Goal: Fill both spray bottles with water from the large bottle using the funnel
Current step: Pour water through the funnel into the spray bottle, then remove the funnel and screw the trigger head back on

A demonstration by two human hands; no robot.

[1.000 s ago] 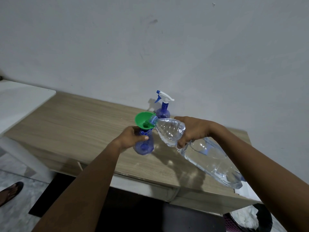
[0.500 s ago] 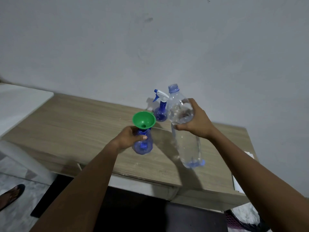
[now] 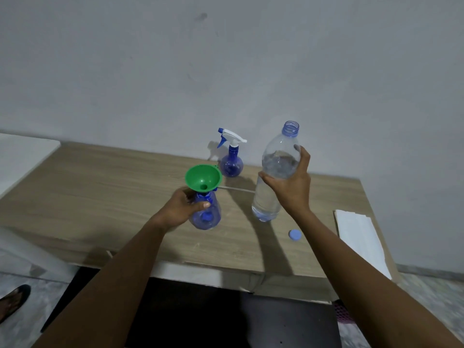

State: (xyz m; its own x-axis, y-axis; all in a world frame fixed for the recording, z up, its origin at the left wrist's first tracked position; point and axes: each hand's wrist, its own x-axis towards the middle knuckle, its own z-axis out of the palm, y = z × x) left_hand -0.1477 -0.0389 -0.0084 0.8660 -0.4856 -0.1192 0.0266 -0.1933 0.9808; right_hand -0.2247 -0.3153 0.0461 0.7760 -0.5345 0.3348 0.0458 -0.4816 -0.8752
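Observation:
A blue spray bottle without its head (image 3: 206,214) stands on the wooden table (image 3: 100,194), with the green funnel (image 3: 203,178) seated in its neck. My left hand (image 3: 184,204) grips this bottle at the neck. The large clear water bottle (image 3: 275,177) stands upright to its right, uncapped, its base on or just above the tabletop. My right hand (image 3: 291,187) holds it around the upper body. A second blue spray bottle (image 3: 231,159) with its white and blue trigger head on stands behind, near the wall.
A light blue bottle cap (image 3: 295,234) lies on the table to the right of the large bottle. White folded paper (image 3: 359,237) lies near the table's right edge. A white surface (image 3: 22,156) adjoins the table at left. A sandalled foot (image 3: 12,301) shows at lower left.
The large bottle, tilted with its mouth at the funnel one second ago, has been swung upright and moved right, down toward the table. My left hand has kept its grip on the spray bottle.

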